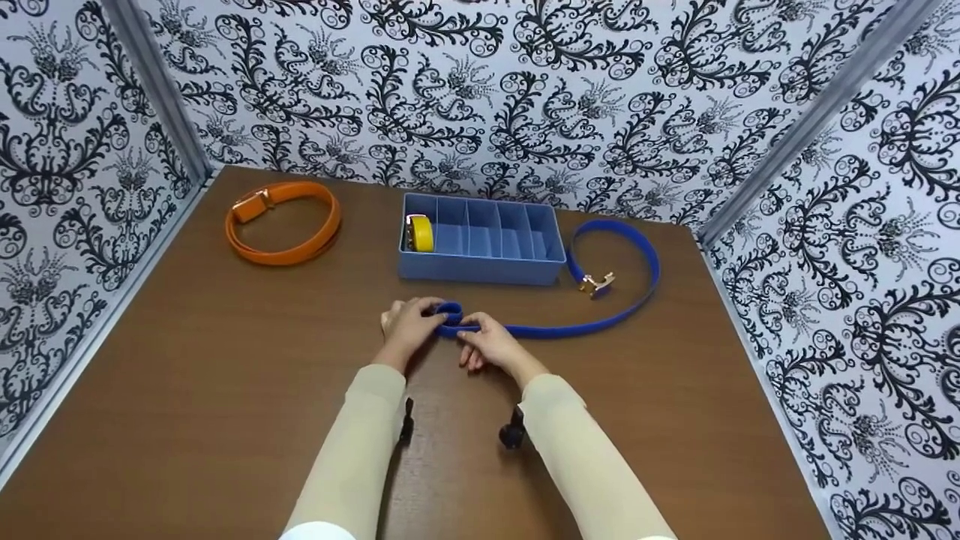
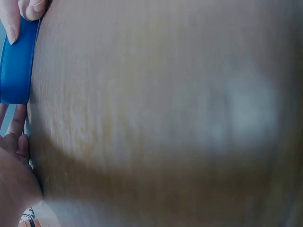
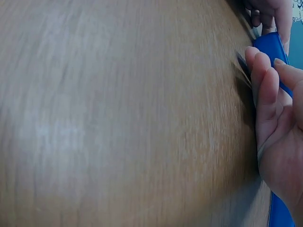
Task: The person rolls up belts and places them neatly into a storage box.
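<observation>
A blue belt (image 1: 574, 330) stands on its edge on the table, one end bent into a small loop. My left hand (image 1: 409, 326) holds that loop at its left side. Just to the right, my right hand (image 1: 491, 345) pinches the strap between thumb and forefinger, its other fingers loosely bent below. From there the belt runs right and curves back to its gold buckle (image 1: 596, 283). In the left wrist view the blue strap (image 2: 16, 71) shows at the left edge, between both hands. The right wrist view shows the right thumb on the blue strap (image 3: 270, 45).
A blue-grey divided box (image 1: 480, 268) stands behind the hands, a rolled yellow belt (image 1: 423, 234) in its leftmost compartment. An orange belt (image 1: 285, 255) lies in an open ring at the back left. Patterned walls (image 1: 465, 82) enclose the brown table (image 1: 225, 397).
</observation>
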Action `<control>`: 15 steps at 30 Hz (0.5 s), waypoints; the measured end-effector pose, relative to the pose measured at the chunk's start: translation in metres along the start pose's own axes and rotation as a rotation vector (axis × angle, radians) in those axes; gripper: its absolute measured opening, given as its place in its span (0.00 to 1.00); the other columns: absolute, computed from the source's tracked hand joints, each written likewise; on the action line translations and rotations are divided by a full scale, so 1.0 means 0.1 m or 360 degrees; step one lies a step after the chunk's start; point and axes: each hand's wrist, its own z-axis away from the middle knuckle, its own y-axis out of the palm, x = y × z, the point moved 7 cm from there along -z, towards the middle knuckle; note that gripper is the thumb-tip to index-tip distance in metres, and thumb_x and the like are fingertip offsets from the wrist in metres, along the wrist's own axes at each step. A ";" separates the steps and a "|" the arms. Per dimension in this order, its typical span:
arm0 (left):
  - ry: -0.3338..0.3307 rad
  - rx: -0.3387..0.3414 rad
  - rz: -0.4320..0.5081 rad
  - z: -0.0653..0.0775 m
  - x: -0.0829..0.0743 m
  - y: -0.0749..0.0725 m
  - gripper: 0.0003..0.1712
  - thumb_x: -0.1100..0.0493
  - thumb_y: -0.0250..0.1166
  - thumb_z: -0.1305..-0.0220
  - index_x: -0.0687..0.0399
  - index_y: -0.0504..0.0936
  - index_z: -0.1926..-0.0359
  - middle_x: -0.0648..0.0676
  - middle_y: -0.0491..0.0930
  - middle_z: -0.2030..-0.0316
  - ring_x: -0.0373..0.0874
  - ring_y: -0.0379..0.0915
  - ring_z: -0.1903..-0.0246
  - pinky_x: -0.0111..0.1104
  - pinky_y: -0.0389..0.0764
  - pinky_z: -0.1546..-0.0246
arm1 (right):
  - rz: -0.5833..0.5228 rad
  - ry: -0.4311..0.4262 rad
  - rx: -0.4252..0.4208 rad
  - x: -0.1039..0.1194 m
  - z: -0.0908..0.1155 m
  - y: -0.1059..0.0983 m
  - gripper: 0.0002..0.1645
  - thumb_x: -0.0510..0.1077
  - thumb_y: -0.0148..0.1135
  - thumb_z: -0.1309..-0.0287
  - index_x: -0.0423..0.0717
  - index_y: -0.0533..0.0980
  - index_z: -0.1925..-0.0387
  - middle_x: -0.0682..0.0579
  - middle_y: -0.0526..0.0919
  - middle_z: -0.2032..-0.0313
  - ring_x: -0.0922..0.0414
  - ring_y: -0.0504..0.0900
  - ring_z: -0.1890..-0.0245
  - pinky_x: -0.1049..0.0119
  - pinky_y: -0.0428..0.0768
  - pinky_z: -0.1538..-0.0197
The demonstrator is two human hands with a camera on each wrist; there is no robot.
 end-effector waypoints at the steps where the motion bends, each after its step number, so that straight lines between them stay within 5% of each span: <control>1: 0.0002 0.0014 0.0000 0.00 0.00 0.00 0.20 0.44 0.64 0.37 0.41 0.83 0.46 0.51 0.79 0.46 0.53 0.65 0.46 0.51 0.50 0.41 | -0.0008 0.0001 -0.0012 -0.01 0.00 0.00 0.21 0.38 0.52 0.29 0.35 0.60 0.40 0.45 0.81 0.82 0.59 0.77 0.89 0.70 0.76 0.84; 8: 0.0043 0.0089 0.0001 0.02 -0.01 0.02 0.17 0.45 0.64 0.37 0.40 0.84 0.48 0.50 0.80 0.47 0.53 0.65 0.46 0.52 0.51 0.44 | -0.0039 -0.0026 -0.0017 -0.01 0.00 0.00 0.36 0.37 0.52 0.30 0.42 0.50 0.26 0.44 0.81 0.83 0.58 0.78 0.89 0.70 0.76 0.84; 15: 0.0074 0.0144 0.0085 0.02 -0.01 0.02 0.18 0.49 0.63 0.36 0.43 0.84 0.47 0.51 0.80 0.48 0.52 0.64 0.46 0.52 0.49 0.44 | 0.0004 -0.0006 -0.0052 0.01 0.00 0.00 0.29 0.38 0.51 0.29 0.44 0.58 0.29 0.44 0.81 0.83 0.57 0.77 0.90 0.70 0.75 0.85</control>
